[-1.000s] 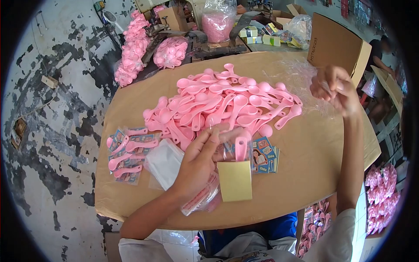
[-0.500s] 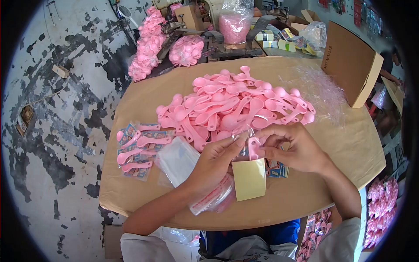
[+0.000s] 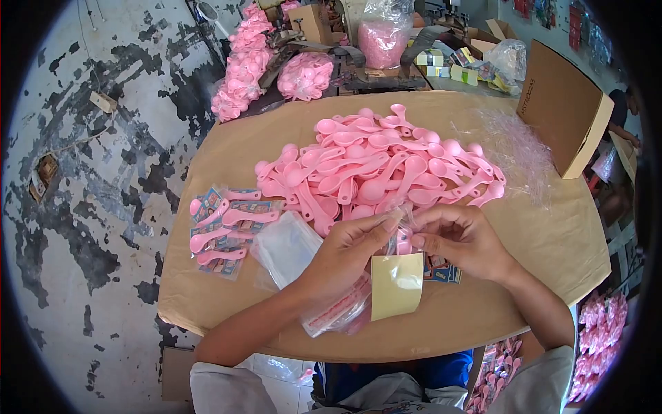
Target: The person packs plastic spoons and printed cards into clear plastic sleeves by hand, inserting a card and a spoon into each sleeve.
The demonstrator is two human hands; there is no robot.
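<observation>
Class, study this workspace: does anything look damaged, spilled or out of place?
Yes: the wall on the left looks damaged, its pale coating gone in dark patches. Crumpled clear plastic lies loose beside the cardboard box. The pink spoons look heaped, not spilled.

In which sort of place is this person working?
Probably a small packing workshop: a big heap of pink spoons covers part of the table, a stack of clear bags lies nearby, and several spoons packed with printed cards lie to the left.
</observation>
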